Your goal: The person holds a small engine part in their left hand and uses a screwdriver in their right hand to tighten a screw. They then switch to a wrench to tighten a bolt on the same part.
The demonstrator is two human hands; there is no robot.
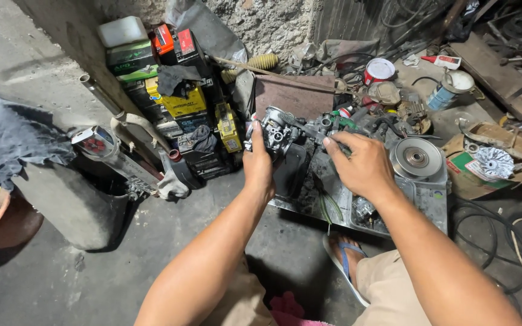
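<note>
Boxy batteries [182, 102] with yellow, green and red labels are standing stacked against the wall (left of the hands); a torn green-and-red carton [472, 172] is lying at right.

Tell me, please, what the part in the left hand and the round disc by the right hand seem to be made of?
The carburettor-like part in the left hand looks like cast metal: dull grey, with some bright spots. The round disc beside the right hand seems machined steel: smooth, with a ringed sheen.
</note>
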